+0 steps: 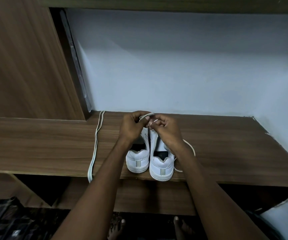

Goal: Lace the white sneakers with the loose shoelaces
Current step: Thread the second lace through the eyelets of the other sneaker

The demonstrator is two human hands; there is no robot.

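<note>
Sneakers, two of them and both white, are sitting side by side near the front edge of a brown wooden shelf point(226, 153), heels toward the camera and toes pointing at a pale blue wall point(174, 66), while a person is leaning over them with both bare arms reaching in. The left sneaker point(137, 160) and the right sneaker point(161, 166) are almost touching, and neither is showing any finished lacing from this angle, since the hands are covering the eyelet rows. A spare shoelace point(95, 148), doubled over, is lying well apart to the left, running from the back of the shelf to its front lip and hanging slightly over. The left hand point(132, 126) and the right hand point(165, 130) are both curling their fingers around a second shoelace point(146, 116) above the toe end of the pair, pinching a small loop between them, and the rest of it is trailing in a curve point(191, 148) past the right sneaker's outer side. Which eyelet the lace tip is heading for cannot be told. Judging by this, the lacing is only starting, and doing it well is likely depending on keeping the lace flat and untwisted, evening both ends before the first crossing, and holding the tip close to its end so it is feeding cleanly through the lowest eyelets.
</note>
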